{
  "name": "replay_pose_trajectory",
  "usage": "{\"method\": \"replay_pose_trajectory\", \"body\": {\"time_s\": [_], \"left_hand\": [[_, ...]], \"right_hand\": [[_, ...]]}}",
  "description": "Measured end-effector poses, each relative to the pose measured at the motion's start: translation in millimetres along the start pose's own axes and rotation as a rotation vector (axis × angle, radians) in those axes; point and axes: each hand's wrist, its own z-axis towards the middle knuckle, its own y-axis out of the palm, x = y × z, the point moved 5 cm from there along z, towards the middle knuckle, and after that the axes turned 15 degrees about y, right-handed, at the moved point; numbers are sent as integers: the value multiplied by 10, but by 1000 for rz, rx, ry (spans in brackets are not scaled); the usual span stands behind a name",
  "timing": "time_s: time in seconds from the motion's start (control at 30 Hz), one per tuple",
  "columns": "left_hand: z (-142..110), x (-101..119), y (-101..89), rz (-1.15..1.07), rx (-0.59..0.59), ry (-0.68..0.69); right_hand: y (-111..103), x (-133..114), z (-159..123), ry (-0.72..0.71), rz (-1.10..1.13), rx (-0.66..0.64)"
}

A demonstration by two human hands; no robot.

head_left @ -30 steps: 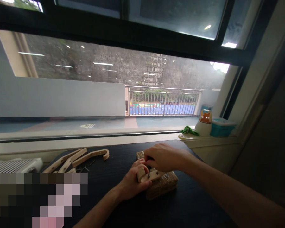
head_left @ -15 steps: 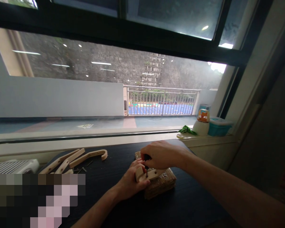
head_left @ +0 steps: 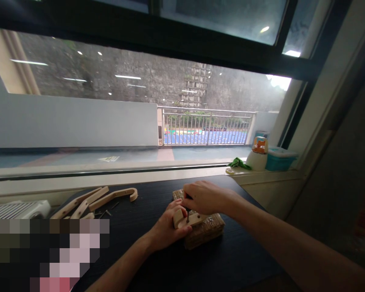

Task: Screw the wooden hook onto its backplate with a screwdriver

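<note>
My left hand [head_left: 163,228] is closed around the near end of a pale wooden hook [head_left: 194,220], its thumb along the side. The hook lies on a brown, tape-wrapped block [head_left: 205,234] on the dark table. From above, my right hand [head_left: 205,196] grips a screwdriver [head_left: 187,216]. Its handle is mostly hidden by my fingers, and the shaft points down at the hook beside the curved end. A dark hole shows farther along the wood. Whether a screw sits under the tip I cannot tell.
Several more wooden hooks [head_left: 89,202] lie at the table's left, with small dark metal pieces [head_left: 105,213] nearby. A white slatted appliance [head_left: 21,211] stands farther left. On the windowsill are a green cloth [head_left: 239,163], a white bottle [head_left: 257,158] and a teal box [head_left: 280,159].
My right hand has turned slightly around the screwdriver, its knuckles a little more rolled over. My left hand and the hook keep their place; the whole view has shifted slightly.
</note>
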Motion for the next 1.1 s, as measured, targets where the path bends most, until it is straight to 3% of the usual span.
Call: {"method": "replay_pose_trajectory", "body": {"time_s": [0.3, 0.6, 0.83, 1.1], "left_hand": [[-11, -18, -10, 10, 10, -15], [1, -30, 1, -1, -2, -8], [-38, -107, -1, -81, 6, -76], [10, -5, -5, -50, 21, -37]], "right_hand": [[-194, -60, -70, -82, -37, -63], [-45, -46, -68, -50, -20, -62], [-20, 65, -3, 26, -31, -39], [-163, -24, -25, -109, -25, -107]]}}
